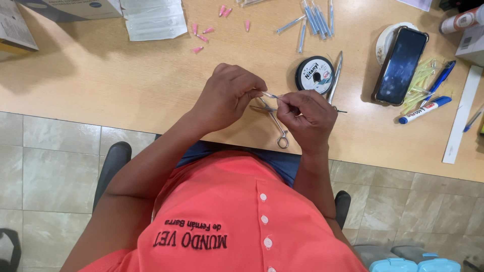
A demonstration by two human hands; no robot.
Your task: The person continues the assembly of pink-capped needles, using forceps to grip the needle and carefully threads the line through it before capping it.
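Note:
My left hand (228,95) and my right hand (306,117) meet over the near edge of a wooden table (126,85). Between their fingertips they pinch a thin, pale needle-like piece (270,94). Just below the fingers lies a pair of metal scissor-handled forceps (278,127), its ring handles pointing toward me. A black spool of thread (314,74) sits just beyond my right hand, with metal tweezers (335,75) beside it.
Pink caps (201,35) and blue-capped needles (315,20) lie scattered at the back. A phone (401,65) rests on a white roll at right, next to yellow tubes (418,80), blue pens (426,108) and a white ruler (463,116). Boxes and plastic packets (154,20) stand at back left.

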